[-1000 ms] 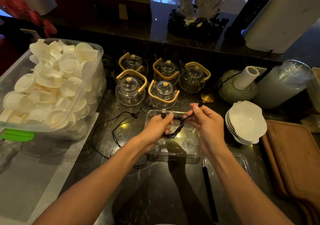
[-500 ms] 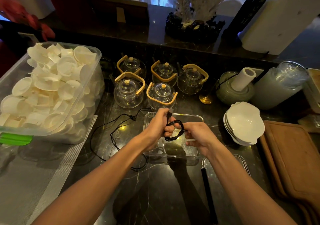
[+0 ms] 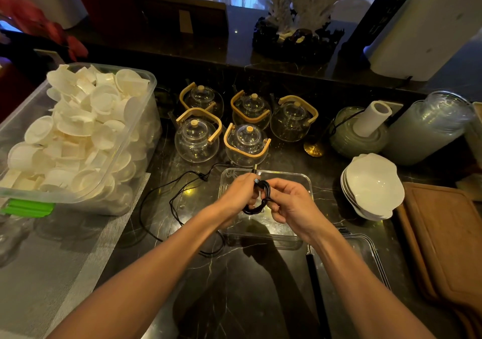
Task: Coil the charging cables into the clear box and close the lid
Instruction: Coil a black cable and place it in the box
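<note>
Both hands together over clear box [image 3: 307,182]: left hand [image 3: 240,192] pinches coiled black cable [image 3: 260,200], right hand [image 3: 289,203] grips loops so they don't spring loose.

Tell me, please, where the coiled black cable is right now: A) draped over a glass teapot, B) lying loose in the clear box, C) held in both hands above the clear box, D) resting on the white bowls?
C: the left hand and right hand both grip the coiled black cable above the open clear box.
</note>
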### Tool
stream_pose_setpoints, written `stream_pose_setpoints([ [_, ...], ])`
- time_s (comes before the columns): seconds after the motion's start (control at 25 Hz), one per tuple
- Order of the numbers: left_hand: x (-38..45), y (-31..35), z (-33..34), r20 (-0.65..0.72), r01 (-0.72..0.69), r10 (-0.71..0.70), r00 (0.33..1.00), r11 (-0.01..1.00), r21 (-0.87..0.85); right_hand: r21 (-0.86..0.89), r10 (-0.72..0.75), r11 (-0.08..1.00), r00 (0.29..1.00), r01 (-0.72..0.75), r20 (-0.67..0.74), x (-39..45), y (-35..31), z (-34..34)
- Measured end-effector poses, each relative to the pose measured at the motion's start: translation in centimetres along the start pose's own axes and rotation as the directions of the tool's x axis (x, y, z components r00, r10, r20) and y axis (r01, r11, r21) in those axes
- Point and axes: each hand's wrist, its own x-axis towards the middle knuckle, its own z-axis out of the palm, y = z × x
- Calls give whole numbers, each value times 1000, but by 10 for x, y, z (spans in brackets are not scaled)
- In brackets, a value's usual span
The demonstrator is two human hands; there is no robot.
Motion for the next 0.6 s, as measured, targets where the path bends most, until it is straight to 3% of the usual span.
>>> stream_pose_setpoints([
  [0.12,2,0,-6,87,51,-52,995,999,12,175,-14,984,996,29,-87,1,6,0],
  [0.2,6,-7,-11,107,31,-44,993,992,120,165,-7,986,995,23,-97,-1,9,0],
  [0.32,4,-16,-7,41,-58,48,998,959,278,-123,-43,992,982,21,-185,-2,12,9],
  [0.44,1,-14,1,-62,-112,146,987,918,380,-345,-181,934,951,87,-250,-3,16,17],
  [0.52,2,-11,1,-78,-140,185,980,908,395,-438,-253,889,941,136,-222,-7,14,20],
  [0.6,4,-10,-4,-43,-159,188,981,915,371,-633,-350,750,927,193,-133,-11,12,20],
])
